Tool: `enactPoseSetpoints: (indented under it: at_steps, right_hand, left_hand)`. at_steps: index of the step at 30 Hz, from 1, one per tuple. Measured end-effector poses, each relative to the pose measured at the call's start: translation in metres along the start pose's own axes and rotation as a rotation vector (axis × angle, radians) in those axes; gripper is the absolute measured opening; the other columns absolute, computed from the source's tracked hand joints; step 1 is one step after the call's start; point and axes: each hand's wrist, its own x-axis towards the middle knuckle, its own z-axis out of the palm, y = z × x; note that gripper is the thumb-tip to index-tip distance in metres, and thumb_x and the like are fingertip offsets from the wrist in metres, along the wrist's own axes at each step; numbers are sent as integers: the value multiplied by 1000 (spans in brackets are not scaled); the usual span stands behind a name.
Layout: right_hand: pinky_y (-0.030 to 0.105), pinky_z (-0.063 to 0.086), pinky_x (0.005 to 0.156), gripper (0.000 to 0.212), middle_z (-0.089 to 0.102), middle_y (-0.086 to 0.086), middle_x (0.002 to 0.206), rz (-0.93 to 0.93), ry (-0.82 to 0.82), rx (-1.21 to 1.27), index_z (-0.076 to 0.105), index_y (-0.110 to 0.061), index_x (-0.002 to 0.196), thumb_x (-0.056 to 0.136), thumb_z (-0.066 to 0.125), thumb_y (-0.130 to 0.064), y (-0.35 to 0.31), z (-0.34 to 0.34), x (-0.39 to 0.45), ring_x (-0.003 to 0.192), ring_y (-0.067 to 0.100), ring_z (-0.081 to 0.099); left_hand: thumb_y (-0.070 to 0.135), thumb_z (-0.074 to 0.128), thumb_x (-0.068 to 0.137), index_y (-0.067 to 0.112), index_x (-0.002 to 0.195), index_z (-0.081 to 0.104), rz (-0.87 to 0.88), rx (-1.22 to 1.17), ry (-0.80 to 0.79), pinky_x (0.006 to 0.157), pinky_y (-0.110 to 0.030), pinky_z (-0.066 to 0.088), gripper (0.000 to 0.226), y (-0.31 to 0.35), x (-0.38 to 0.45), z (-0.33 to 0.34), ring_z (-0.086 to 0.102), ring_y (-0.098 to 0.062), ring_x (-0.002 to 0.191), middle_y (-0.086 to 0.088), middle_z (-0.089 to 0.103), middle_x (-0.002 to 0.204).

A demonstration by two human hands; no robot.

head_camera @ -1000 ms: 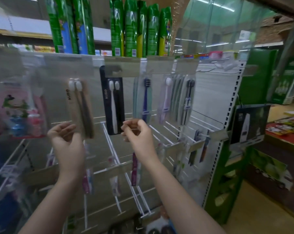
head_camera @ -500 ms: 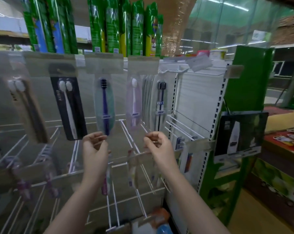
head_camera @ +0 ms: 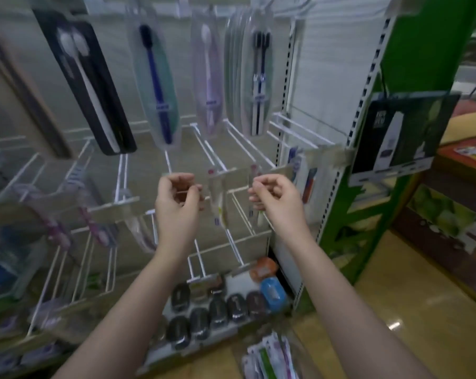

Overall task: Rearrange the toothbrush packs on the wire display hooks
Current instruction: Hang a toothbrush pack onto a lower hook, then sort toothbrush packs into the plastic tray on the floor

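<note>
Toothbrush packs hang in a row at the top: a black pack (head_camera: 86, 86) with white brushes, a teal pack (head_camera: 156, 86), a lilac pack (head_camera: 208, 77) and a stack of clear packs (head_camera: 258, 83). Below them white wire hooks (head_camera: 212, 149) stick out. My left hand (head_camera: 176, 201) is raised with curled fingers that pinch a clear plastic edge beside a clear pack (head_camera: 219, 203) on a middle hook. My right hand (head_camera: 276, 198) pinches the top of another clear pack (head_camera: 257, 217), which hangs under its fingertips. Both packs are blurred.
Pink brush packs (head_camera: 53, 228) hang at the lower left. Dark oval cases (head_camera: 217, 310), a blue case (head_camera: 272, 294) and an orange one (head_camera: 264, 269) lie on the bottom shelf. Loose packs (head_camera: 269, 359) lie on the floor. A green pillar (head_camera: 411, 77) with a dark box (head_camera: 400, 132) stands right.
The view has swung right and down along the rack. Both hands moved from the upper row to the middle hooks and came lower, staying curled.
</note>
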Motion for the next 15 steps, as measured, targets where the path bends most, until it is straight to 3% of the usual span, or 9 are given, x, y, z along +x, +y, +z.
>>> enactPoseSetpoints:
  at_steps: [6, 15]
  right_hand:
    - [21, 54, 65, 8, 65, 6, 82, 102, 74, -21, 56, -7, 99, 92, 57, -11, 41, -16, -42, 70, 11, 62]
    - [15, 53, 59, 4, 64, 3, 76, 250, 151, -117, 55, -10, 90, 92, 58, -8, 130, -62, -91, 57, -1, 62]
  left_hand:
    - [-5, 44, 92, 20, 83, 51, -80, -32, -70, 55, -19, 50, 28, -43, -42, -2, 57, -12, 67, -4, 58, 79]
    - [-2, 43, 94, 14, 86, 54, -304, 4, -220, 58, -24, 49, 22, -133, -118, 21, 55, -14, 62, -3, 59, 74]
